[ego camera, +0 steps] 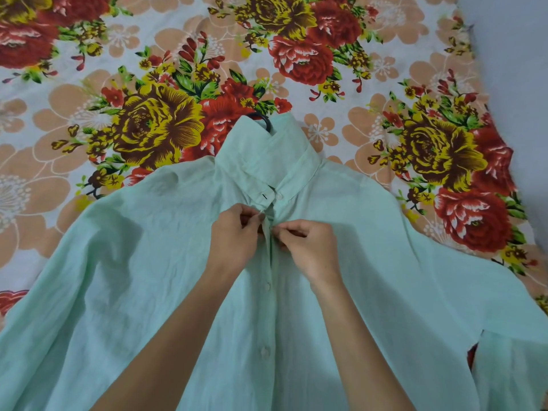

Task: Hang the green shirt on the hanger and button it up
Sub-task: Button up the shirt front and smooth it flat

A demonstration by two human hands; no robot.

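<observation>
Fingers pinched tight on both sides: the left hand [234,235] and right hand [308,247] grip the placket edges at mid-frame, likely working a button through. The pale mint-green cotton shirt [148,277] lies flat across the floral bedsheet [296,40] for support, its collar hiding all but the dark hanger hook [264,120].

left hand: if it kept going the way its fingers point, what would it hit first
The left hand pinches the green shirt at the placket, fingers pointing right. Straight on, it would probably meet the right hand first, whose fingertips grip the opposite edge, nearly touching already.
</observation>
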